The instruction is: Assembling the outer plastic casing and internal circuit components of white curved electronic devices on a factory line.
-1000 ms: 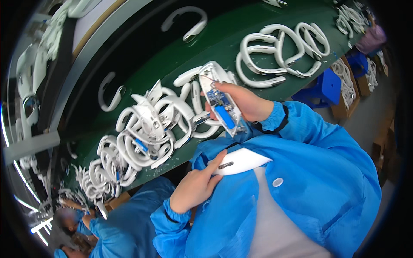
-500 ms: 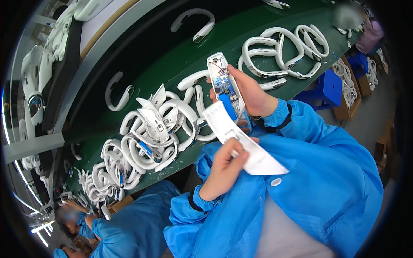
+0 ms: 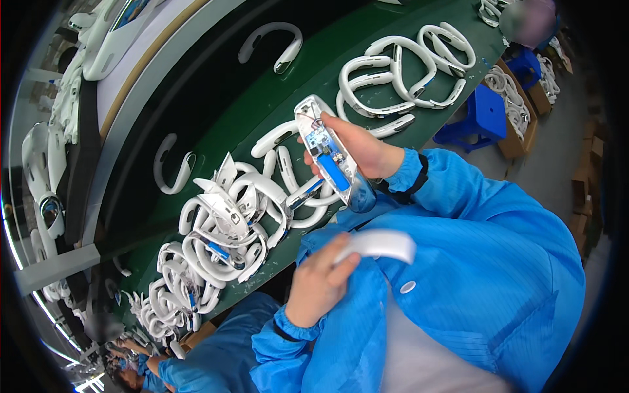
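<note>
In my right hand (image 3: 363, 149) is an opened neckband housing (image 3: 347, 171), a white curved shell with a clear glossy end. A circuit board and a blue battery show inside it, and thin wires run near its top. My left hand (image 3: 319, 281) pinches a white curved cover (image 3: 381, 245) between thumb and fingers, close to my jacket and slightly blurred. The cover is apart from the housing. Left of my hands lies a heap of white neckband parts (image 3: 219, 216) on the green table (image 3: 216, 111).
Several white neckbands (image 3: 400, 72) lie farther right on the table, beside a blue stool (image 3: 477, 123) and a box of white parts (image 3: 514, 141). Single curved pieces (image 3: 173, 164) lie on the far side. At lower left a co-worker's blue sleeve (image 3: 209, 360) shows.
My left hand has drawn the cover down and away from the housing, turning it edge-on. The housing has shifted slightly left and lower in the picture, along with the whole view.
</note>
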The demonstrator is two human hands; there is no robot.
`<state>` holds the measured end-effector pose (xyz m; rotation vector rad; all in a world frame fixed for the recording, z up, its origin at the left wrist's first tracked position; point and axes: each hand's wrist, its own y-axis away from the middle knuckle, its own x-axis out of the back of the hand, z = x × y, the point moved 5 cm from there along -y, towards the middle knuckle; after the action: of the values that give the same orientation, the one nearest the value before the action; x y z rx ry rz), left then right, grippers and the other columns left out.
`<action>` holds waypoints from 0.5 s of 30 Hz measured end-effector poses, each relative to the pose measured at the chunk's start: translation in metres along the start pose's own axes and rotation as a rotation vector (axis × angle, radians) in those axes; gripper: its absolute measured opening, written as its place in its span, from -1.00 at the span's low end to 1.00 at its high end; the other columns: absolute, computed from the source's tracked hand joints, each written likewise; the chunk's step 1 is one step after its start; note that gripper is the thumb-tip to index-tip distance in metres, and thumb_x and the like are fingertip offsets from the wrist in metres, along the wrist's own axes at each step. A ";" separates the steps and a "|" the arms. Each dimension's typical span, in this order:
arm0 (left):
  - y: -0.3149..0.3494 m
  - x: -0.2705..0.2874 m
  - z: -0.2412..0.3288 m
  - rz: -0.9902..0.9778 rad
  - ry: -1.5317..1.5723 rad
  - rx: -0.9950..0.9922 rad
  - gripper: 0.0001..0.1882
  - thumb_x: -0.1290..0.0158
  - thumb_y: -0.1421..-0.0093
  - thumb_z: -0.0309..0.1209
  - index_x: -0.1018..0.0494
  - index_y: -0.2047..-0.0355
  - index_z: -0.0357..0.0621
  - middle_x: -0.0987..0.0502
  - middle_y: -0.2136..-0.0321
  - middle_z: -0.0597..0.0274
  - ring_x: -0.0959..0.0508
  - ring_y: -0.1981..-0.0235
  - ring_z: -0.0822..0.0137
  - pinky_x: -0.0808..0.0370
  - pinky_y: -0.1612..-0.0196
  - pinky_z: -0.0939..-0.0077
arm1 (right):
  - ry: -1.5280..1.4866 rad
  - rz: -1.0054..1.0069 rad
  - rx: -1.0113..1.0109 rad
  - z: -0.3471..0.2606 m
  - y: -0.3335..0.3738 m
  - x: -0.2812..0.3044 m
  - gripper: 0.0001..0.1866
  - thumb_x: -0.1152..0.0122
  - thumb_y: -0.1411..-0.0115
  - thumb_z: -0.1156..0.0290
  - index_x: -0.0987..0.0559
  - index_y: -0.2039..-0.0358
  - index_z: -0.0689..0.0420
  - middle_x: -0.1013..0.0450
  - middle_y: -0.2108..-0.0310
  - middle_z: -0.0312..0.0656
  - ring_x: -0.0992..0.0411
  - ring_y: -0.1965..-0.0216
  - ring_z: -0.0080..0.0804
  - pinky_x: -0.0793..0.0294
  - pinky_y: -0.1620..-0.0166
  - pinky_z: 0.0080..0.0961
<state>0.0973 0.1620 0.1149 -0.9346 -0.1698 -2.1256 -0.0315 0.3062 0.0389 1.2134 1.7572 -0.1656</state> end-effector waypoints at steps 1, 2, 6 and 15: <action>-0.005 -0.009 -0.001 0.103 0.319 -0.146 -0.43 -0.02 0.11 -0.66 -0.31 0.00 -0.09 -0.48 0.20 -0.12 -0.56 0.39 -0.02 -0.53 0.35 0.40 | -0.026 -0.007 -0.023 0.001 0.000 0.002 -0.43 0.43 -0.33 -0.03 -0.37 0.06 0.20 -0.47 0.39 -0.10 -0.49 0.41 -0.35 -0.51 0.30 -0.48; 0.000 -0.019 -0.008 -0.145 0.397 0.053 -0.35 -0.04 0.03 -0.52 -0.17 -0.14 -0.17 -0.43 0.12 -0.11 -0.54 0.27 0.06 -0.43 0.12 0.39 | -0.030 -0.001 -0.014 0.004 -0.003 0.001 -0.44 0.42 -0.33 -0.03 -0.38 0.09 0.20 -0.47 0.39 -0.10 -0.49 0.42 -0.35 -0.52 0.30 -0.48; -0.001 -0.022 -0.020 -0.230 1.158 0.345 -0.31 0.03 -0.09 -0.20 -0.12 -0.16 -0.33 -0.34 0.09 -0.05 -0.37 0.06 0.19 -0.21 -0.05 0.41 | 0.011 0.001 -0.015 0.002 -0.004 0.000 -0.44 0.44 -0.33 -0.02 -0.39 0.12 0.20 -0.47 0.39 -0.11 -0.49 0.42 -0.38 -0.51 0.30 -0.49; -0.002 -0.005 -0.036 -0.386 1.032 0.462 -0.49 -0.02 -0.12 -0.35 -0.11 -0.02 -0.24 -0.24 0.13 0.16 -0.26 0.04 0.33 -0.17 -0.06 0.47 | -0.078 -0.088 0.132 -0.019 0.002 -0.009 -0.54 0.43 -0.32 0.15 -0.38 0.12 0.23 -0.47 0.36 -0.01 -0.50 0.38 -0.33 -0.54 0.34 -0.53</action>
<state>0.0779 0.1515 0.0860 0.5361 -0.3008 -2.4832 -0.0414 0.3120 0.0559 1.2078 1.7548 -0.3808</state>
